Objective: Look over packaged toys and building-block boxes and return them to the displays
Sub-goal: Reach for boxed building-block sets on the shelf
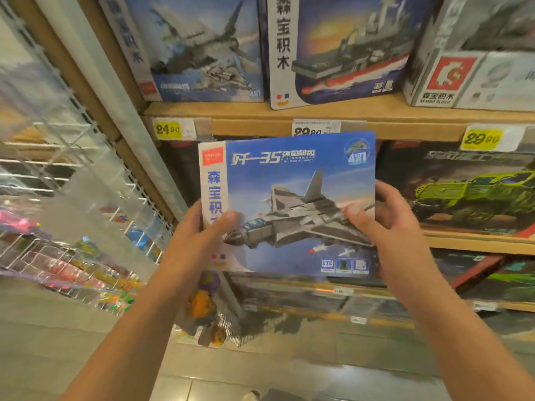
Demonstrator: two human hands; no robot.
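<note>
The left hand [202, 230] and right hand [382, 224] are gripping a blue fighter-jet box [289, 198] by its two side edges, thumbs curling over the front face and fingers wrapping behind. The box is standing upright, held in the air in front of the wooden shelf [333, 114], just below the yellow price tags [168, 129] and beside a green truck box [469, 192].
</note>
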